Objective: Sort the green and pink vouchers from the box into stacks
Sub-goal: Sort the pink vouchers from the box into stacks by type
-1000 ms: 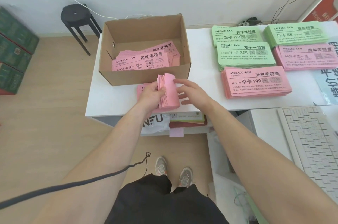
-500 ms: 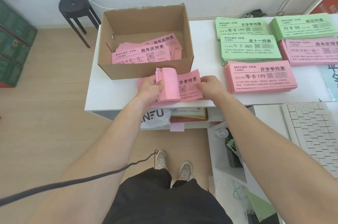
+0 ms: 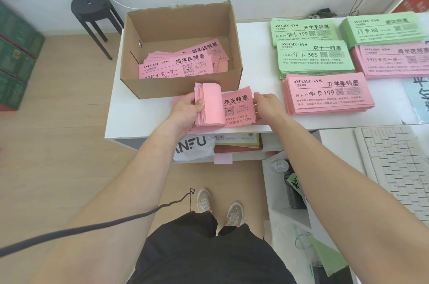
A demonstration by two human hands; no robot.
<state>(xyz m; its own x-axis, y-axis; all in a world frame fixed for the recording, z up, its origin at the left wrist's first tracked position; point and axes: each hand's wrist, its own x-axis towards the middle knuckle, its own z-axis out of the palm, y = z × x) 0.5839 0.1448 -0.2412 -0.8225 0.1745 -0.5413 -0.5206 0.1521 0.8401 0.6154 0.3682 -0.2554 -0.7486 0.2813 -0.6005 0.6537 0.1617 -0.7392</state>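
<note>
The right hand (image 3: 267,107) has slid out to pinch the right edge of the pink voucher bundle (image 3: 236,109) on the white table (image 3: 130,121) before the cardboard box (image 3: 181,88); the left hand (image 3: 185,109) grips curled-back leaves that may spring loose if its thumb slackens.

Bare left hand (image 3: 185,109) and right hand (image 3: 267,107), forearms uncovered up to the frame's edge. Below, a black garment (image 3: 204,251) at waist and thighs, possibly shorts, the cut hard to judge from above. Grey sneakers (image 3: 204,201) with paler laces and orange touches near the sole. Across the left forearm, a thin dark cable (image 3: 92,229) ending in a small kinked loop.
</note>
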